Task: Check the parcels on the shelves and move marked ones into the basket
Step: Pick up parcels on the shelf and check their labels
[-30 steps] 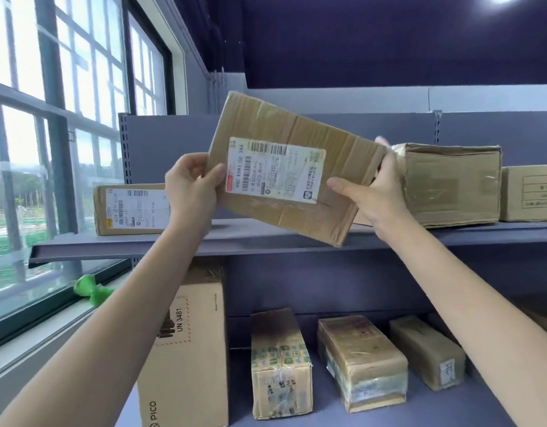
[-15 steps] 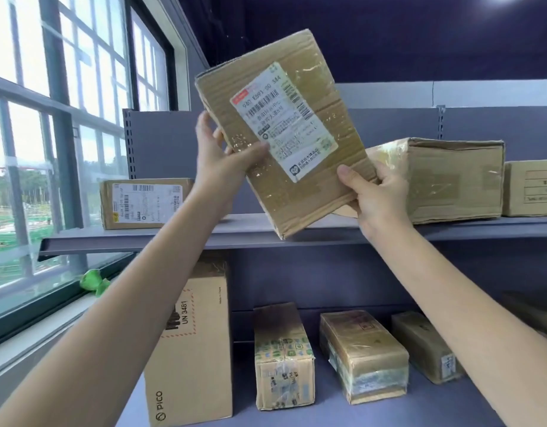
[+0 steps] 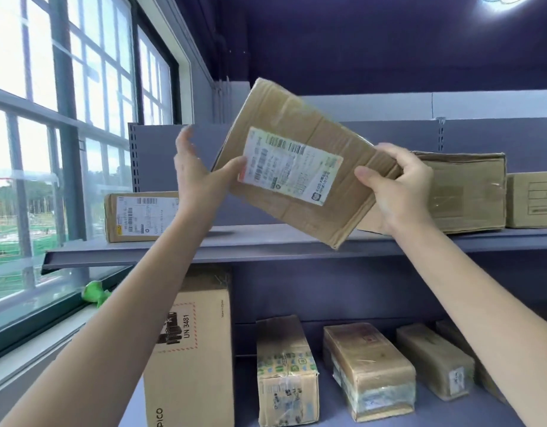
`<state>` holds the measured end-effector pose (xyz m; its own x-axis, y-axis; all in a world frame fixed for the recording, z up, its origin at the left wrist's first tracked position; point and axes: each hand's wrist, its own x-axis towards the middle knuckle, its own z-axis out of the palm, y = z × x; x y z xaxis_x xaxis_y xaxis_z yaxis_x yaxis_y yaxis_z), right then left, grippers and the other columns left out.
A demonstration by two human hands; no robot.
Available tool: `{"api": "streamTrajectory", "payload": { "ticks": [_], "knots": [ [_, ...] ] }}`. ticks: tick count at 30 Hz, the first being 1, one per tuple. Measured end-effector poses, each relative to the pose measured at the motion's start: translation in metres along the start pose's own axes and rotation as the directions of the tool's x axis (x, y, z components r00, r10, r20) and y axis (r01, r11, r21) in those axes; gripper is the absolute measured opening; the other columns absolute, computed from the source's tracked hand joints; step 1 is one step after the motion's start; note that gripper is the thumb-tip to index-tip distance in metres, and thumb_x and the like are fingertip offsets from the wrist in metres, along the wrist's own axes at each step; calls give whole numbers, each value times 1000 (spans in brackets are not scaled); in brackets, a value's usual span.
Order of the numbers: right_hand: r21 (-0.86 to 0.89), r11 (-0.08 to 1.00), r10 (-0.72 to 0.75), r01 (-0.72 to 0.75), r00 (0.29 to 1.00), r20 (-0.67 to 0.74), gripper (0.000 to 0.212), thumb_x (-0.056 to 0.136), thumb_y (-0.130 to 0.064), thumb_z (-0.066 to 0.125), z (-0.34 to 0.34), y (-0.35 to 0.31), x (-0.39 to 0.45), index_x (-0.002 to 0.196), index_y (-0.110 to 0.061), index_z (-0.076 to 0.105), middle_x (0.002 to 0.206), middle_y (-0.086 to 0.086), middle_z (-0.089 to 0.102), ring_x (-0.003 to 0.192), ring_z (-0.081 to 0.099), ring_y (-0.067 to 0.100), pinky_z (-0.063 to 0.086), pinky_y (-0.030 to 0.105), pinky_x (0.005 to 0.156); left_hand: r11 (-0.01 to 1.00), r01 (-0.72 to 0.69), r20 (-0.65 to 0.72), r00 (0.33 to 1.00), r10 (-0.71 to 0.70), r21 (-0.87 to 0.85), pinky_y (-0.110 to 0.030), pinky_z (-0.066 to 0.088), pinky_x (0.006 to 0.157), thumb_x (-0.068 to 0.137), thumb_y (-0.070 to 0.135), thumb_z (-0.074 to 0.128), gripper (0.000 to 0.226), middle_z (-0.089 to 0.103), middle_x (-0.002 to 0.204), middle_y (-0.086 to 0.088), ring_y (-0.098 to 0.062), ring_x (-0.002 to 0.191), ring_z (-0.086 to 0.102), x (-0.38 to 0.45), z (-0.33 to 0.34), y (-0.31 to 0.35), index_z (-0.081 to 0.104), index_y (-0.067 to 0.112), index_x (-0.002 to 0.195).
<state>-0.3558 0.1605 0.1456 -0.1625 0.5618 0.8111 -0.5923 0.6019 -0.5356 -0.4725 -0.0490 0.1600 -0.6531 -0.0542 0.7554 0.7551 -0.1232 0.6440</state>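
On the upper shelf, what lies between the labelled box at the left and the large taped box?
Bare shelf, crossed in the head view by the held parcel.

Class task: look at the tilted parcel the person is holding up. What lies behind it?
Behind the held parcel show the upper shelf, its grey back panel and a wide box. That box's left end is covered by the parcel and the right hand.
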Motion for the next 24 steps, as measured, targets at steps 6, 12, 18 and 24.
{"api": "streamTrajectory", "payload": {
  "ticks": [6,12,18,24],
  "knots": [
    [-240,953,-135,184,969,206,59,77,-15,72,10,-7,10,130,-21,47,140,-3,43,125,38,6,31,16,101,989,21,143,989,-43,147,-40,55,82,77,21,73,37,60,92,12,-11,88,62,-13,2,-18,46,23,103],
    [-331,934,-19,134,944,330,84,82,-1,63,16,23,-8,147,-17,12,152,1,24,138,27,16,22,29,113,959,-3,195,979,-55,285,-40,48,94,76,14,73,71,55,123,-3,-21,111,54,-28,2,-46,33,20,134],
    [-499,864,316,-69,846,430,98,83,-15,65,21,56,-18,146,-22,-10,149,6,31,131,39,28,31,34,105,908,-71,203,979,-16,414,-41,43,99,77,16,71,75,52,131,-7,-25,118,50,-27,9,-60,28,14,138],
    [-598,798,397,-72,810,432,93,84,-12,64,36,63,-6,146,-15,-6,143,14,39,124,45,31,36,34,100,866,3,207,971,-123,500,-34,42,86,82,17,66,67,53,128,-11,-29,114,51,-13,19,-65,26,12,136]
  ]
}}
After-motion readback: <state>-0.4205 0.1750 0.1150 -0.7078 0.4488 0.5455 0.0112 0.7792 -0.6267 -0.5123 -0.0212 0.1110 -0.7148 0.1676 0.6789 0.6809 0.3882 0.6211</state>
